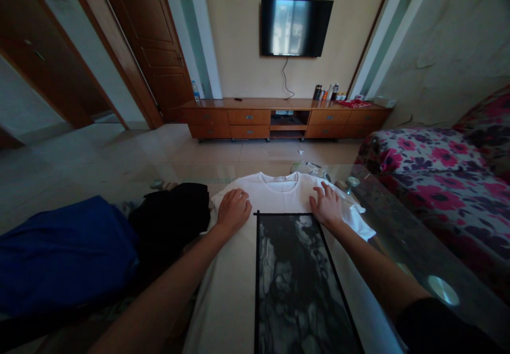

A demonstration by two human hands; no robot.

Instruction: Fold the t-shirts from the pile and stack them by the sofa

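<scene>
A white T-shirt (279,189) with a large black-framed dark print (297,279) lies face up on a glass table (402,237), collar away from me. My left hand (233,209) rests on the shirt's left shoulder with its fingers curled under. My right hand (326,203) lies flat on the right shoulder, fingers stretched out and slightly apart. The right sleeve (358,221) sticks out sideways on the glass.
A black garment (171,221) and a blue one (64,253) lie left of the shirt. A floral sofa (438,178) stands at the right. Across the tiled floor are a low wooden TV cabinet (282,117), a wall television (295,26) and wooden doors (155,45).
</scene>
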